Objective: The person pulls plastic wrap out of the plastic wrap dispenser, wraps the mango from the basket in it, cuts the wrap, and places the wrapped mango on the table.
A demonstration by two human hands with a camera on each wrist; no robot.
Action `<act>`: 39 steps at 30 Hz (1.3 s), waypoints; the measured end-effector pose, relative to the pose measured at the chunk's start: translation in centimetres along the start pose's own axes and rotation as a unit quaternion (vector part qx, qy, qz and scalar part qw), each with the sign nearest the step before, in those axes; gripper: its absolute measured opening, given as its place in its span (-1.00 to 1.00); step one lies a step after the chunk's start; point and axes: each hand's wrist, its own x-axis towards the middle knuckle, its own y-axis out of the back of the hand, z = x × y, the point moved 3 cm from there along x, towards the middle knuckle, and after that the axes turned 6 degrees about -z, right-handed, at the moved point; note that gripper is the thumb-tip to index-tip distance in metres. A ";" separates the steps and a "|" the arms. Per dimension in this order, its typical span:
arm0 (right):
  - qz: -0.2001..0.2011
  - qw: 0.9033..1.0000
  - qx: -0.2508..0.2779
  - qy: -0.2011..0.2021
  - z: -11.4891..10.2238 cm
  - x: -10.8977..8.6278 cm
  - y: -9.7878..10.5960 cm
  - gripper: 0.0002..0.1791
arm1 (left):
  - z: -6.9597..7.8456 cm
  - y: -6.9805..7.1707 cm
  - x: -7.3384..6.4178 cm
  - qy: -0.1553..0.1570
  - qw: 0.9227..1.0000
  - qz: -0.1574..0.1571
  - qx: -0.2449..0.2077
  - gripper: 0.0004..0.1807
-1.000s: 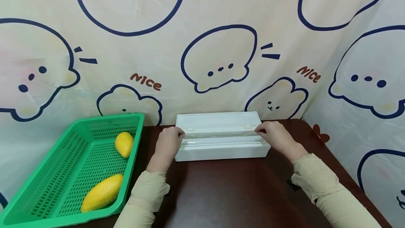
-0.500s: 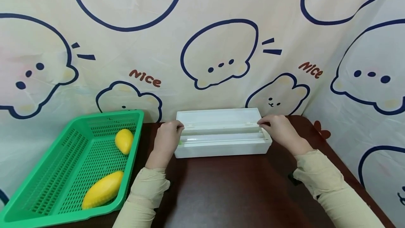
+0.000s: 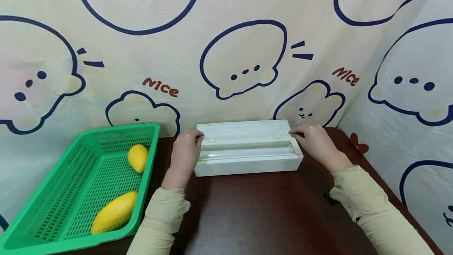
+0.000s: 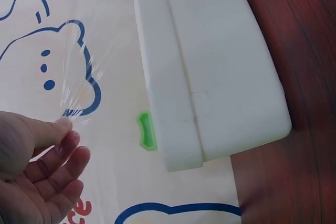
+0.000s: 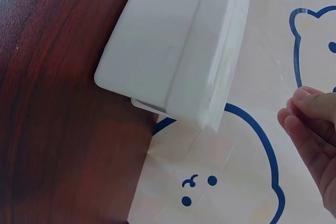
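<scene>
While left hand (image 3: 185, 148) and right hand (image 3: 315, 143) pinch clear film (image 4: 73, 90), white box (image 3: 247, 167) nearby, backdrop (image 3: 170, 58) reading "Nice" (image 3: 161, 87) twice

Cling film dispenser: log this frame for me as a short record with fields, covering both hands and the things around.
dispenser: white box, open, film roll showing inside
end tab: green tab at the box's left end
left hand: left hand pinches clear film
right hand: right hand, thumb and fingers together, apparently on the film too, which shows only faintly there
basket: green plastic basket, left of the box, holding a small lemon-shaped yellow fruit and a long yellow fruit
surface: dark brown table
</scene>
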 end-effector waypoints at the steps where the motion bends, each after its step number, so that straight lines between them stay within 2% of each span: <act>1: 0.001 1.000 -0.002 0.001 0.0 0.0 0.1 -0.82 | 0.0 0.0 0.0 -0.002 1.000 0.004 -0.002 -0.94; 6: 0.002 1.000 -0.003 0.000 -0.3 0.0 0.7 -0.81 | 0.1 0.3 0.1 -0.015 1.000 0.022 -0.016 -0.95; 11: 0.019 1.000 -0.013 0.010 -0.7 -0.1 1.4 -0.82 | 0.5 0.7 0.3 -0.019 0.999 0.034 -0.024 -0.95; 21: 0.050 0.998 -0.014 0.041 -1.0 -0.1 2.2 -0.84 | 1.0 1.3 0.6 -0.016 0.998 0.045 -0.034 -0.92; 27: 0.062 0.997 -0.010 0.039 -1.3 -0.2 2.8 -0.84 | 1.3 1.8 0.9 -0.013 0.998 0.051 -0.036 -0.89; 31: 0.082 0.995 -0.015 0.059 -1.5 -0.2 3.1 -0.84 | 1.5 2.1 0.9 -0.014 0.998 0.057 -0.035 -0.88; 39: 0.112 0.990 -0.027 0.077 -1.5 -0.5 3.6 -0.82 | 1.9 2.6 1.2 0.002 0.997 0.061 -0.037 -0.87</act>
